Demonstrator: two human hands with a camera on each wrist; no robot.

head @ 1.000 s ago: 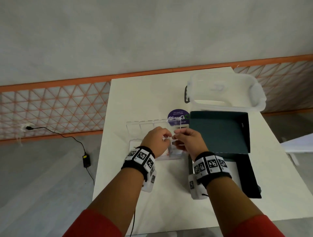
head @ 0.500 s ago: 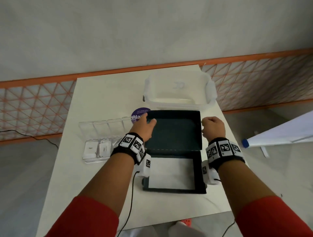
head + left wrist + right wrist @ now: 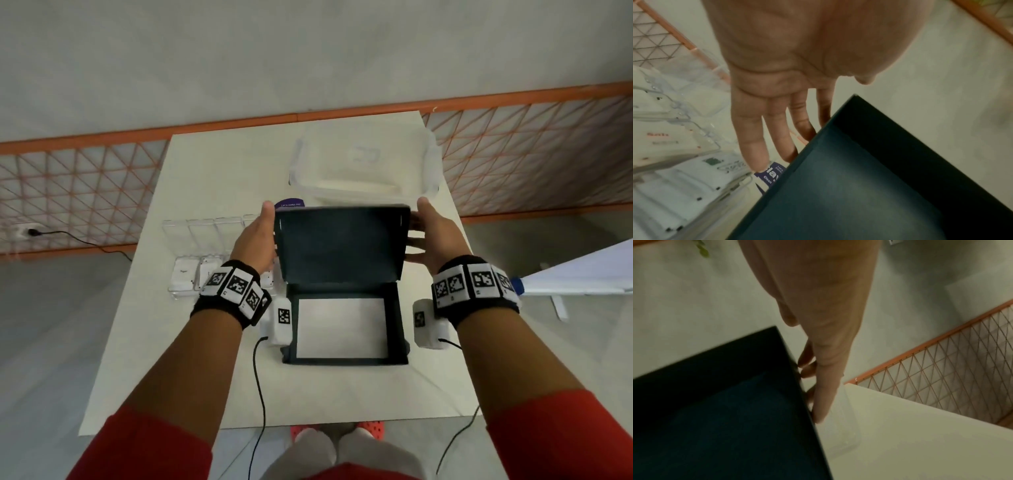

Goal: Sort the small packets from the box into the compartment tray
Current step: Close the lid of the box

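Note:
A dark box stands in the middle of the white table, its base (image 3: 394, 325) showing a bare white bottom. Its lid (image 3: 339, 246) (image 3: 859, 194) (image 3: 715, 418) is tilted up from the hinge. My left hand (image 3: 255, 236) (image 3: 777, 113) touches the lid's left edge, fingers straight behind it, thumb up. My right hand (image 3: 428, 236) (image 3: 824, 369) lies with straight fingers against the right edge. Left of the box sits the clear compartment tray (image 3: 202, 233) (image 3: 674, 113) with white packets (image 3: 185, 274) (image 3: 659, 134) inside. A purple packet (image 3: 289, 204) (image 3: 770, 175) peeks out behind the lid.
A clear plastic container (image 3: 363, 164) stands behind the box near the table's far edge. A white slanted object (image 3: 582, 270) juts in at the right, off the table. Wrist-camera cables hang over the near edge. Orange mesh fencing runs along the wall.
Both hands left the tray and went to the box. The lid, lying flat open half a second ago, now stands raised between my hands.

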